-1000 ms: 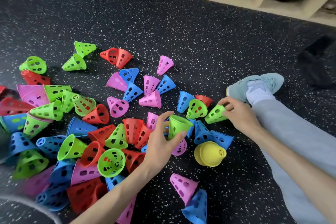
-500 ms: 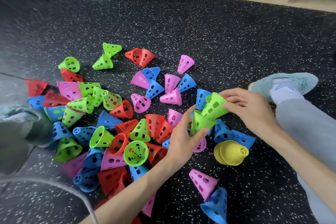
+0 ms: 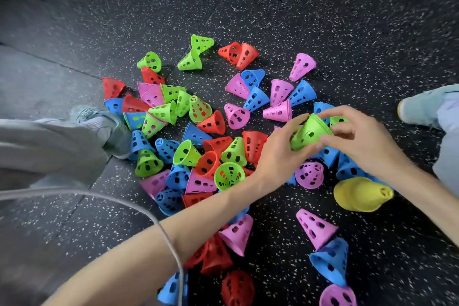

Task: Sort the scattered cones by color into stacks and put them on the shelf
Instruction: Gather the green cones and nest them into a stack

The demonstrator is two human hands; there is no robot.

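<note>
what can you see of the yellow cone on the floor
The yellow cone is the only one of its colour in view. It looks like smooth moulded plastic, lying tipped on its side on the dark speckled floor, narrow holed tip pointing right. Unlike its neighbours, no side holes show. It sits right of a pink cone, at the edge of some blue cones. Neither hand touches it.

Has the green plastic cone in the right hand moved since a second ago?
Yes. The green plastic cone left the floor near the pale shoe and now nests with the left hand's cone.
</note>
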